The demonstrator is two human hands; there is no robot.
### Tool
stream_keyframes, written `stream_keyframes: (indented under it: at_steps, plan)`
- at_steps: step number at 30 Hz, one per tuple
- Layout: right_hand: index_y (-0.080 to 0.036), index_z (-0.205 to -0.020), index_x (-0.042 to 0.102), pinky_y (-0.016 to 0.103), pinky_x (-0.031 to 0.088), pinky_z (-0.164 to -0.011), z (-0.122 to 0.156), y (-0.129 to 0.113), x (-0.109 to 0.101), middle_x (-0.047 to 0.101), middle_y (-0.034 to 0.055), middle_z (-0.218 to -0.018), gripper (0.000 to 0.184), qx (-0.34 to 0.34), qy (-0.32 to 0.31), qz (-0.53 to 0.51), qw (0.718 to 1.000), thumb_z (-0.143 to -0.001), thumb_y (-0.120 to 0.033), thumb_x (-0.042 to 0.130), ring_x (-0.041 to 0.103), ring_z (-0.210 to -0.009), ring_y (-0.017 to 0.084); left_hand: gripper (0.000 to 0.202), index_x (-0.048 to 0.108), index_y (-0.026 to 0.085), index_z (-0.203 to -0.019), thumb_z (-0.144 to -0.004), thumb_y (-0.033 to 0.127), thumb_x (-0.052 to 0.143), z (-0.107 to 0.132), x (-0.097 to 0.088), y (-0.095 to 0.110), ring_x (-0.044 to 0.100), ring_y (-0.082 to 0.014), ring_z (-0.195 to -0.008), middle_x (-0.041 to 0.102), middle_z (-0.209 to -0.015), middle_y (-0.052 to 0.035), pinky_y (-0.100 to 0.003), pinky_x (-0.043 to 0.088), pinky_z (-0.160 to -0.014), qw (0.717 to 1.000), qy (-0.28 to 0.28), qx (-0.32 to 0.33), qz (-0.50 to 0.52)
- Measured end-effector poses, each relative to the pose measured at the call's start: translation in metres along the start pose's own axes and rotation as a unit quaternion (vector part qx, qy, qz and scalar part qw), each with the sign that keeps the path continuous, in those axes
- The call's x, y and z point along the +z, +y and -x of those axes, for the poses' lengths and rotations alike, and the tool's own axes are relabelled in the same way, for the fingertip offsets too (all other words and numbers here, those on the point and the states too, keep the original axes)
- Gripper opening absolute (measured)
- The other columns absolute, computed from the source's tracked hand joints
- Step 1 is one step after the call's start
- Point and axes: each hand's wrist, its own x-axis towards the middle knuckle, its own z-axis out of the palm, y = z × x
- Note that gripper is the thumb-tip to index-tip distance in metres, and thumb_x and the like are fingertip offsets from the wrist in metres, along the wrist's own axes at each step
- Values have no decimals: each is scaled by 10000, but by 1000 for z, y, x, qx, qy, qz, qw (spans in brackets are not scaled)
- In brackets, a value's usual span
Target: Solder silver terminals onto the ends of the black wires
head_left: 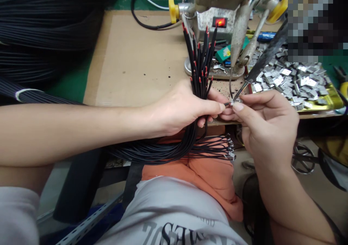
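A green-topped work surface (73, 87) carries a sheet of brown cardboard (130, 56) spattered with dark specks near a bench machine (214, 27), which has a yellow knob (172, 9) and a lit red switch (219, 22). To the right, a gold tray (323, 102) holds a heap of stamped metal pieces (293, 80). Beyond it lie pliers with a yellow handle (343, 89). A thick coil of black cable (40, 31) fills the far left, and part of it lies beyond the left forearm.

In the head view, the left hand (179, 109) closes in a firm grip around a bundle of black cables (199, 69). The bundle's long axis rises away from the person towards the machine, its red-tipped ends (199, 49) fanning out just in front of it. Below the hand, the cables curve across an orange cloth (209, 169) on the lap and end in small metal-capped tips (230, 150) to the right. One cable end points right from the left fingers into a small metal connector (232, 102), pinched in the right hand's (268, 123) thumb-and-finger grip. A black-handled pointed tool (265, 54) slants down from the upper right, its thin tip at the connector.
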Motion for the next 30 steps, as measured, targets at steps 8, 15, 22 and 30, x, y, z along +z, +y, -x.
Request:
stream_keyframes:
  at_steps: [8,15,22,30]
  plan:
    - [-274,-908,766,311,770,-675,0,-1,5,807,-40,-727,232,-10,24,5,1000,-871,-151,958,832,-618,192,176,830,112,-905,-866,-36,741,0,-2,-5,615,-89,-446,794,-697,-28,-193,473,-439,1000,-16,9,16]
    - [-277,-899,788,338,766,-667,0,-1,6,824,-23,-747,224,-21,28,-2,999,-865,-130,953,831,-626,206,170,848,124,-921,-864,-2,749,-1,-5,-11,644,-103,-478,790,-707,-28,-198,492,-455,998,-32,27,38]
    - [-284,-905,797,337,761,-657,0,-1,6,826,-29,-763,220,-29,23,-1,999,-867,-145,963,831,-630,204,146,861,129,-935,-867,34,772,0,-5,-11,640,-100,-488,785,-711,-26,-200,494,-459,999,-33,31,30]
    - [-282,-919,794,319,770,-680,1,-1,5,827,-39,-776,212,-23,18,-1,1000,-882,-169,970,828,-635,183,118,849,137,-894,-876,48,774,0,-5,-11,636,-99,-500,761,-696,-17,-203,492,-460,998,-37,35,23]
